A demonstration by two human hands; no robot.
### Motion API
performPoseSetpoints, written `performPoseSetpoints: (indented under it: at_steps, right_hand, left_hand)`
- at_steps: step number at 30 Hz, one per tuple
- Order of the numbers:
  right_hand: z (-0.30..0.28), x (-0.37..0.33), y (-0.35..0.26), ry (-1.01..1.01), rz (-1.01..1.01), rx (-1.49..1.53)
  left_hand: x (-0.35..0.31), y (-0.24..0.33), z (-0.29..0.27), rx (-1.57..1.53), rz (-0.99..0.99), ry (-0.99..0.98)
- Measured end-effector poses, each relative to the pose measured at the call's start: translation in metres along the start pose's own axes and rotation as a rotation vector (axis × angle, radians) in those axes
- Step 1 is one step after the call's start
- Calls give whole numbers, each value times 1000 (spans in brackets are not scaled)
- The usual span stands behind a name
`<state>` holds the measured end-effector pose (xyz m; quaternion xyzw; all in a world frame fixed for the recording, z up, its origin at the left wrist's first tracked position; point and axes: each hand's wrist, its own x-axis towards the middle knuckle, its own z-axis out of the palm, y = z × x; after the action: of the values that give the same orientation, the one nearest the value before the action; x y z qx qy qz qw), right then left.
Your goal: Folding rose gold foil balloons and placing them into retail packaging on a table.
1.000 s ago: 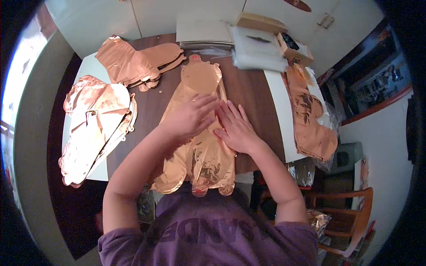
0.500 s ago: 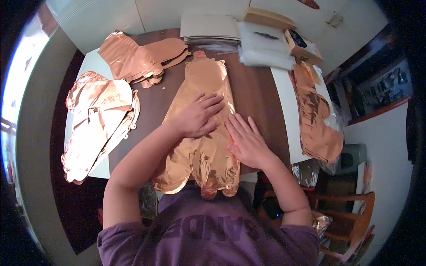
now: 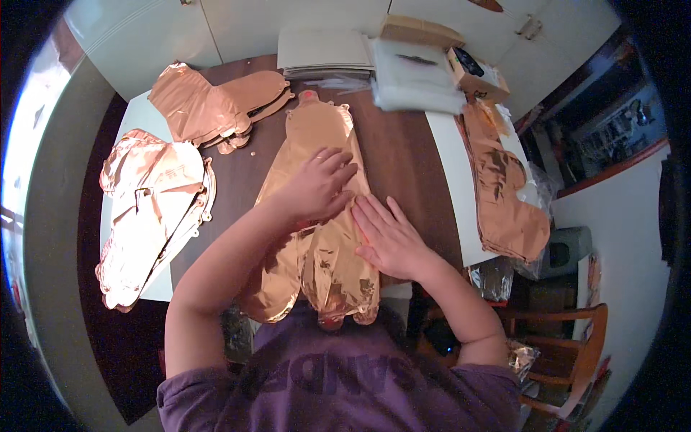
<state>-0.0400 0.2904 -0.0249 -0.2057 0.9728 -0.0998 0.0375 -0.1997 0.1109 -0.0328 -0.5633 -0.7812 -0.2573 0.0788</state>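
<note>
A flat, shiny rose-gold foil balloon (image 3: 317,129) lies lengthwise on the dark brown table in front of me, its rounded lobes hanging over the near edge. A small red mark shows on its tab at the far end. Over the middle of the balloon is my left hand (image 3: 322,186), its fingers loosely bent and apart, holding nothing I can see. My right hand (image 3: 391,239) lies flat along the balloon's right edge with its fingers stretched out and the thumb apart. The balloon's middle is partly hidden under both hands.
Foil balloons lie in a stack (image 3: 155,209) at the left and another pile (image 3: 209,108) at the far left. More folded foil (image 3: 504,194) rests at the right. Cardboard sheets (image 3: 325,52), clear plastic bags (image 3: 414,79) and a small box (image 3: 479,75) stand at the back. A wooden chair (image 3: 594,338) is at right.
My left hand's fingers have bent more and lifted slightly from the foil. My right hand stays flat at the balloon's right edge. The whole view has shifted a little.
</note>
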Motion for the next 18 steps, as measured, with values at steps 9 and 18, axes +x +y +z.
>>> performPoseSetpoints:
  at_steps: [9, 18]
  right_hand:
    - [7, 0, 1, 13, -14, -37]
    - [5, -3, -4, 49, -7, -10]
  left_hand:
    - [38, -34, 41, 189, -92, 66]
    - [48, -50, 41, -45, -176, 100]
